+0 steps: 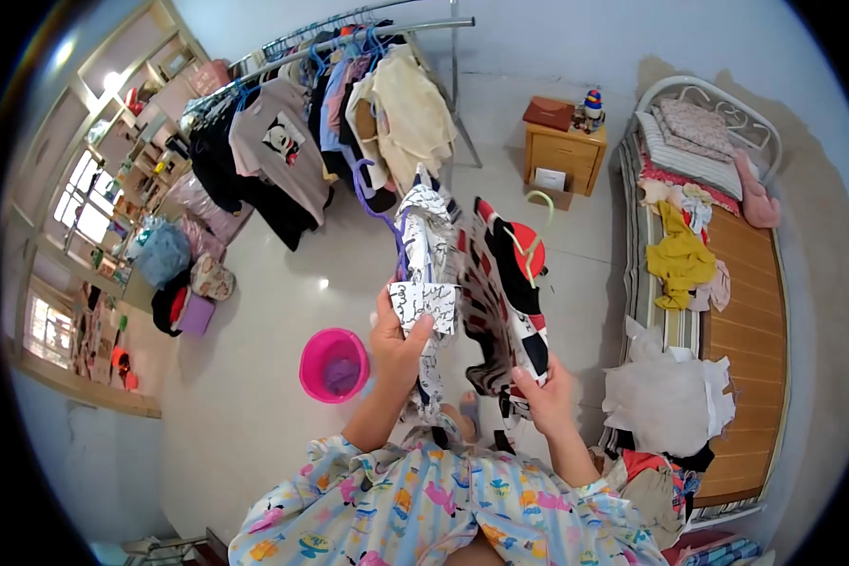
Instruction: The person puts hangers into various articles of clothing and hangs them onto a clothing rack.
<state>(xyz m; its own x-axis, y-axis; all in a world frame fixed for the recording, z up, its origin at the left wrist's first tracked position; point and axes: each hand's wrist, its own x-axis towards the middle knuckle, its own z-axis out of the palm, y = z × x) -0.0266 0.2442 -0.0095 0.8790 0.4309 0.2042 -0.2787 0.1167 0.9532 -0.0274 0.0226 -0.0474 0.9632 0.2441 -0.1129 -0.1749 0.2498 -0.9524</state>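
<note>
My left hand [401, 344] is closed on a white shirt [426, 222] printed with black script. A purple hanger [375, 209] sticks out at the top of this shirt. My right hand [544, 391] grips the edge of a black, white and red patterned garment [500, 292]. From its top rises the hook of a pale green hanger [541, 203]. Both garments hang side by side in front of me, a little apart. Their lower ends drop toward my feet and are partly hidden by my own patterned top [424, 505].
Ahead stands a metal clothes rack [396, 35] full of hung clothes. A pink bucket [317, 377] with something purple inside is on the floor. To the right are a wooden nightstand [571, 151] and a bed [750, 330] with folded bedding, clothes and a white plastic bag [656, 396].
</note>
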